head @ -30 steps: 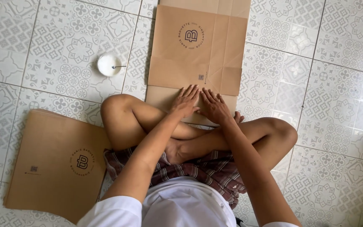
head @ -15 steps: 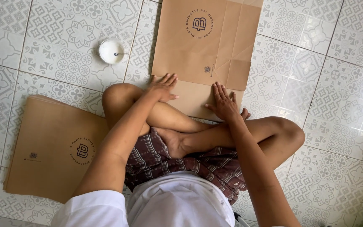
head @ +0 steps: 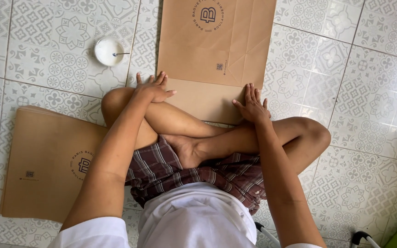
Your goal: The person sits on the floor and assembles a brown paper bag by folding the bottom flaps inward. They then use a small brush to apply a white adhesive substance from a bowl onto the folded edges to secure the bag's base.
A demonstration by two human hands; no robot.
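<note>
A flat brown paper bag (head: 217, 50) lies on the tiled floor in front of my crossed legs, its bottom flap folded toward me. My left hand (head: 151, 88) lies flat, fingers spread, at the flap's near left corner, over my left knee. My right hand (head: 252, 104) presses flat on the flap's right end. Neither hand grips anything.
A stack of similar flat brown bags (head: 47, 160) lies on the floor to my left. A small white bowl (head: 108, 50) with a thin stick in it sits beyond my left knee. Metal legs (head: 359, 238) and a green edge show at bottom right.
My hands, together at the middle of the flap a second ago, have slid apart to its left and right ends. The view has shifted slightly.
</note>
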